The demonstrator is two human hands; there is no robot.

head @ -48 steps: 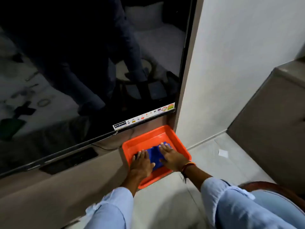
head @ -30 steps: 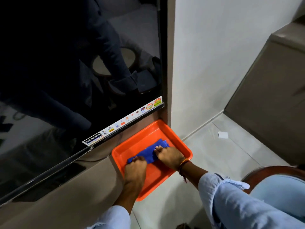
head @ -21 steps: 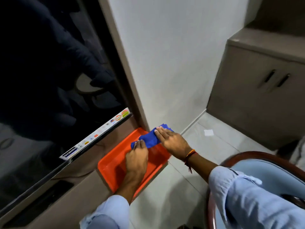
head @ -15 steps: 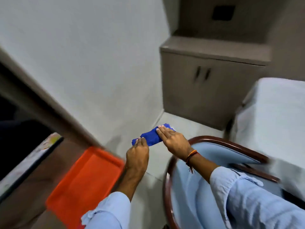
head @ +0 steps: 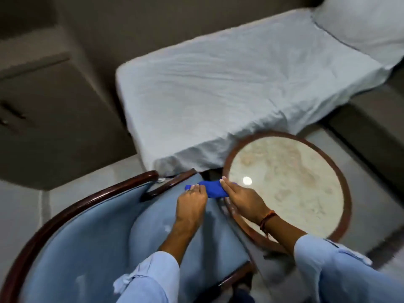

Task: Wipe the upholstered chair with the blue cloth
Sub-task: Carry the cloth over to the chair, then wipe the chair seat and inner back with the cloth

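The upholstered chair (head: pixel 91 241) fills the lower left: light blue fabric on seat and curved back, with a dark polished wood frame. A folded blue cloth (head: pixel 213 189) is held in the air over the chair's far right corner, between both hands. My left hand (head: pixel 190 204) grips its left end from above the seat. My right hand (head: pixel 242 199) grips its right end, over the edge of the round table. Much of the cloth is hidden under my fingers.
A round stone-topped table (head: pixel 290 184) with a wooden rim stands right beside the chair. A bed (head: pixel 229 79) with a pale sheet lies beyond both. A grey-brown cabinet (head: pixel 50 110) is at the left, with tiled floor (head: pixel 19 215) below it.
Both hands lifted the blue cloth out of the orange tray and carried it rightward. The view swung from the tray and wall to the chair, table and bed.
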